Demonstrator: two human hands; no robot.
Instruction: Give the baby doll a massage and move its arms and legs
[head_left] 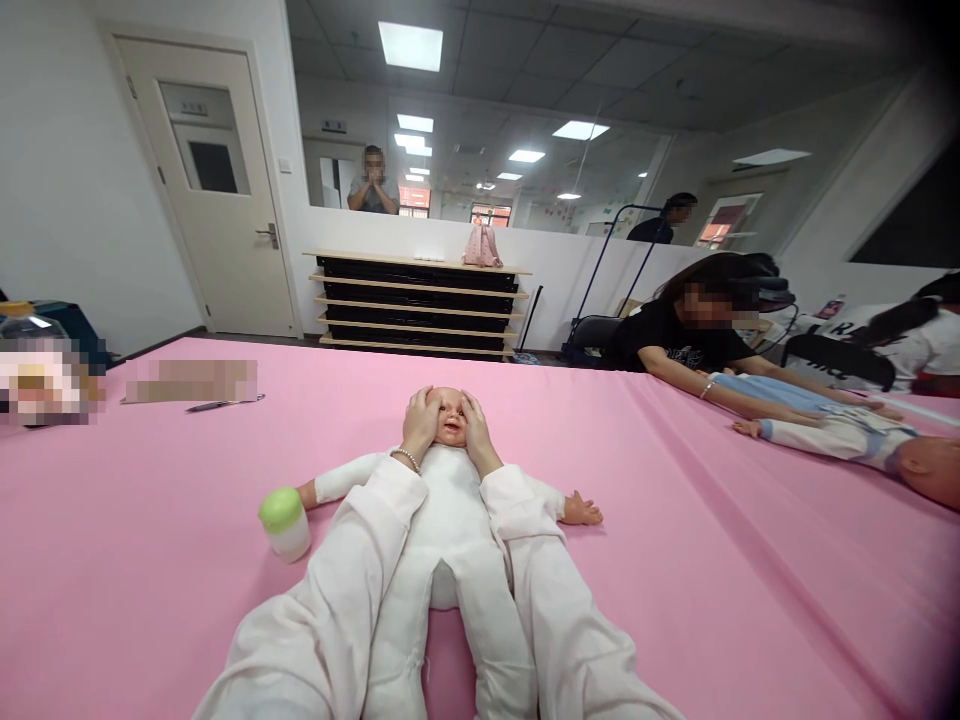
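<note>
A baby doll (454, 510) with a white cloth body lies on its back, head away from me and arms spread. My left hand (421, 418), with a beaded bracelet at the wrist, cups one side of the doll's head, its fingers curved round toward the top. On the other side, my right hand (478, 432) holds the head in the same way, with the thumb by the forehead. The doll's face shows between my hands; its ears are hidden. Beside the doll's hand on my left stands a small jar (287, 528) with a green lid.
A pink cloth (667, 600) covers the table. At the far left lie a pen (225, 403), a blurred flat item (191, 380) and a bottle (30, 325). To the right, a co-worker (686, 330) leans over another doll (855, 430). Shelves (420, 300) stand behind.
</note>
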